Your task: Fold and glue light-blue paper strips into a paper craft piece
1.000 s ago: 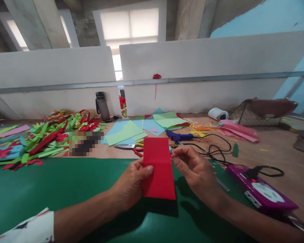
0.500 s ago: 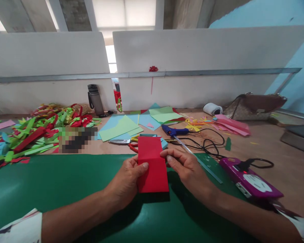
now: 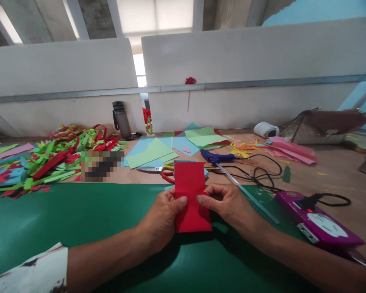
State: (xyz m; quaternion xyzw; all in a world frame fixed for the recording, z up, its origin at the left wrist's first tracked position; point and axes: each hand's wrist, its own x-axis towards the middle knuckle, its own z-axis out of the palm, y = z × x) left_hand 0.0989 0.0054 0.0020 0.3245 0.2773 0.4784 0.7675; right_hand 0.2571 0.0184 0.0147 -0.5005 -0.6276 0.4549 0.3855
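A red strip of paper is held upright in front of me, above a green mat. My left hand grips its left edge, with the thumb on the front face and the fingers behind. On the right edge, my right hand pinches the paper between thumb and fingers; those fingers are partly hidden. Just behind the strip lie red-handled scissors, partly covered by it. A blue glue gun with a long clear glue stick rests beyond my right hand.
Cut green and red paper pieces are heaped at the left. Light green sheets lie at the back, near a grey bottle. To the right are a purple power strip, black cords, a thread spool and a handbag.
My right hand has gone from the strip's upper right edge to a lower grip with its thumb on the front. The crease across the strip shows less. The view has shifted slightly left.
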